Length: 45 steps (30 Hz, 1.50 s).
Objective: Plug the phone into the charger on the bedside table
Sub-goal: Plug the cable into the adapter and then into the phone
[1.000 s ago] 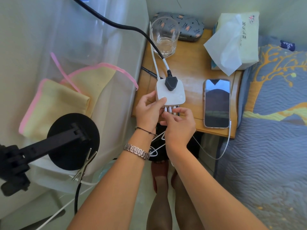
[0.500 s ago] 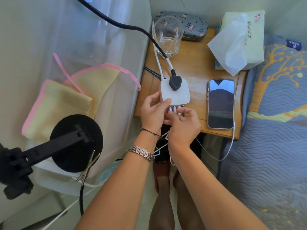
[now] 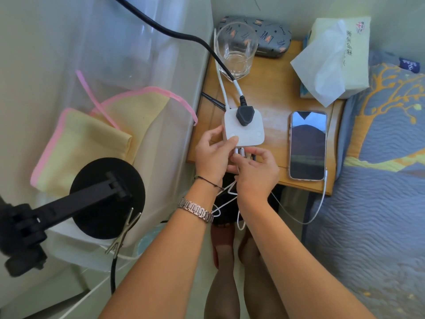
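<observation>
Her left hand [image 3: 213, 155] steadies the charger [image 3: 243, 130] on the desk [image 3: 273, 97]; the right hand [image 3: 255, 171] pinches a plug [image 3: 241, 153]. A hard push might skid the charger into the glass [image 3: 236, 51].

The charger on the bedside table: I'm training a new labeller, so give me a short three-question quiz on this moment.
1. True or false: the phone lies face up on the table.
2. Which hand steadies the charger? A) left hand B) right hand
3. Fill in: a black ___ sits in the charger's top.

Key: 1 true; 2 A, while the right hand's fingers work at the white connectors along its near edge; 3 plug.
</observation>
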Motion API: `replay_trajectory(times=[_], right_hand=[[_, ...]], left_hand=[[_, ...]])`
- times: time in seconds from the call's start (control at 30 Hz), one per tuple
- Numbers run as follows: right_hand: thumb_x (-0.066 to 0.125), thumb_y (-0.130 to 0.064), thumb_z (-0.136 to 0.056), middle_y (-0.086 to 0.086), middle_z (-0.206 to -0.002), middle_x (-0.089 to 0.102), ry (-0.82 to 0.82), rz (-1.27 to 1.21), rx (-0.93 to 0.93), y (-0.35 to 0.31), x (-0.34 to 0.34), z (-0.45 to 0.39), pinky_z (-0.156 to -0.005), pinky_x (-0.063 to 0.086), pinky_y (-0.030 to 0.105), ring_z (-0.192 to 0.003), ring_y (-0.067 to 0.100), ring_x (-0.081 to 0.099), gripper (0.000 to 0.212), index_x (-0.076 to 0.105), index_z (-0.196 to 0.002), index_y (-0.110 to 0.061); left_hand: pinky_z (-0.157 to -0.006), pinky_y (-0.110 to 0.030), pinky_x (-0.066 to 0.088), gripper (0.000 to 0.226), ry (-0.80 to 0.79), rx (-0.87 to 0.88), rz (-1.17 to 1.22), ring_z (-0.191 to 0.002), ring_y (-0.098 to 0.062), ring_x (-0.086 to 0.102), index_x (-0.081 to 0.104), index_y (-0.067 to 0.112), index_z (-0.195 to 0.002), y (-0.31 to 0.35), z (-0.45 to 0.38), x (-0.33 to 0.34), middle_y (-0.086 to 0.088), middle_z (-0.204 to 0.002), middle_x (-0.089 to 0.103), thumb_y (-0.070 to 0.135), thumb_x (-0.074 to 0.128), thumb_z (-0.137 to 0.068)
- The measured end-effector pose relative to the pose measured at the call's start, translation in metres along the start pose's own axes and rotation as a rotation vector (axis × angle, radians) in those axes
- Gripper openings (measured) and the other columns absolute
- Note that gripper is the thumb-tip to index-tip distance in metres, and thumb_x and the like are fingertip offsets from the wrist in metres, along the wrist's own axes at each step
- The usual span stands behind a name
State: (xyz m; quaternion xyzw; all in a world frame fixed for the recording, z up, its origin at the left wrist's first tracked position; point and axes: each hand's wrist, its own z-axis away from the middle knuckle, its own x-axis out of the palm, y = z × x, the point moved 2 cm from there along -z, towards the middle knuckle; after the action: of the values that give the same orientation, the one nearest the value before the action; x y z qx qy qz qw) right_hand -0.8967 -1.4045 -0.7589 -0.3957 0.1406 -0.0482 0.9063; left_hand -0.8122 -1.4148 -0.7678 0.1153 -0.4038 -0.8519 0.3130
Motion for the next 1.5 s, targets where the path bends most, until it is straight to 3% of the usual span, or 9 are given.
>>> replay_trajectory(times=[0.13,0.3,0.6,0.8,1.0,1.2,1.3,1.4,1.5], right_hand=[[0.069,-0.012,-0.085,0.005,-0.081,0.075,-0.073,0.136,-0.116,0.0,-0.007,0.002,-0.066,0.062,0.037,-0.061,0.009,0.073,0.011,0.066,-0.095,-0.015],[0.07,-0.016,-0.084,0.0,-0.087,0.075,-0.034,0.232,-0.274,0.005,-0.005,0.011,-0.068,0.062,0.036,-0.072,0.009,0.072,0.019,0.072,-0.102,-0.011],[0.071,-0.017,-0.084,-0.001,-0.074,0.072,0.122,0.132,-0.276,0.011,0.005,0.013,-0.065,0.061,0.04,-0.066,0.015,0.072,0.01,0.075,-0.089,-0.01],[0.069,-0.014,-0.084,-0.011,-0.068,0.067,0.144,0.1,-0.248,0.008,0.009,0.008,-0.063,0.058,0.023,-0.057,-0.002,0.067,0.009,0.076,-0.089,-0.009],[0.07,-0.013,-0.084,-0.008,-0.074,0.069,0.113,0.125,-0.224,0.006,0.008,0.006,-0.058,0.05,0.007,-0.057,-0.014,0.062,0.008,0.075,-0.089,-0.011],[0.071,-0.015,-0.083,0.001,-0.08,0.075,-0.031,0.114,-0.045,0.006,0.002,0.003,-0.067,0.062,0.04,-0.059,0.01,0.073,0.009,0.072,-0.092,-0.015],[0.071,-0.013,-0.083,0.002,-0.079,0.075,-0.074,0.114,-0.004,0.007,-0.002,0.005,-0.066,0.062,0.042,-0.059,0.013,0.073,0.01,0.07,-0.092,-0.017],[0.073,-0.012,-0.081,0.003,-0.075,0.074,-0.096,0.128,0.008,0.013,-0.01,0.008,-0.064,0.062,0.04,-0.061,0.013,0.073,0.012,0.069,-0.091,-0.018],[0.074,-0.011,-0.079,0.001,-0.074,0.074,-0.095,0.128,-0.001,0.02,-0.022,0.011,-0.061,0.061,0.032,-0.067,0.017,0.073,0.012,0.07,-0.087,-0.019]], left_hand=[[-0.073,-0.028,0.06,0.035,0.023,-0.01,0.039,-0.074,-0.01,0.071,0.06,0.011,-0.112,0.0,0.0,0.0,0.004,-0.085,0.069,-0.002,0.068,-0.08],[-0.08,-0.038,0.059,0.039,0.039,-0.021,0.053,-0.087,-0.024,0.071,0.061,0.009,-0.116,0.001,0.002,0.001,-0.002,-0.089,0.07,-0.001,0.07,-0.079],[-0.082,-0.036,0.058,0.039,0.047,-0.035,0.042,-0.093,-0.025,0.07,0.061,0.012,-0.115,-0.001,0.0,0.0,-0.006,-0.095,0.07,0.0,0.071,-0.079],[-0.064,-0.026,0.058,0.035,0.045,-0.048,0.049,-0.07,-0.013,0.07,0.062,0.019,-0.108,-0.001,0.001,0.001,-0.001,-0.084,0.071,0.002,0.071,-0.079],[-0.07,-0.029,0.058,0.039,0.052,-0.041,0.043,-0.076,-0.018,0.07,0.062,0.014,-0.116,-0.001,0.0,0.0,-0.005,-0.091,0.071,0.003,0.071,-0.079],[-0.072,-0.026,0.06,0.048,0.033,-0.034,0.052,-0.076,-0.015,0.07,0.055,0.005,-0.127,0.001,0.0,-0.004,-0.009,-0.092,0.071,-0.004,0.066,-0.081],[-0.075,-0.025,0.059,0.05,0.024,-0.02,-0.003,-0.084,-0.014,0.069,0.053,0.005,-0.13,0.001,-0.003,-0.007,-0.015,-0.107,0.069,-0.004,0.065,-0.082],[-0.075,-0.021,0.057,0.048,0.02,0.006,-0.074,-0.095,-0.016,0.066,0.054,0.007,-0.13,-0.001,-0.006,-0.009,-0.009,-0.111,0.067,-0.002,0.063,-0.084],[-0.085,-0.03,0.056,0.048,0.044,0.037,-0.137,-0.1,-0.017,0.066,0.055,0.008,-0.129,-0.004,-0.01,-0.011,-0.006,-0.114,0.068,-0.001,0.064,-0.083]])
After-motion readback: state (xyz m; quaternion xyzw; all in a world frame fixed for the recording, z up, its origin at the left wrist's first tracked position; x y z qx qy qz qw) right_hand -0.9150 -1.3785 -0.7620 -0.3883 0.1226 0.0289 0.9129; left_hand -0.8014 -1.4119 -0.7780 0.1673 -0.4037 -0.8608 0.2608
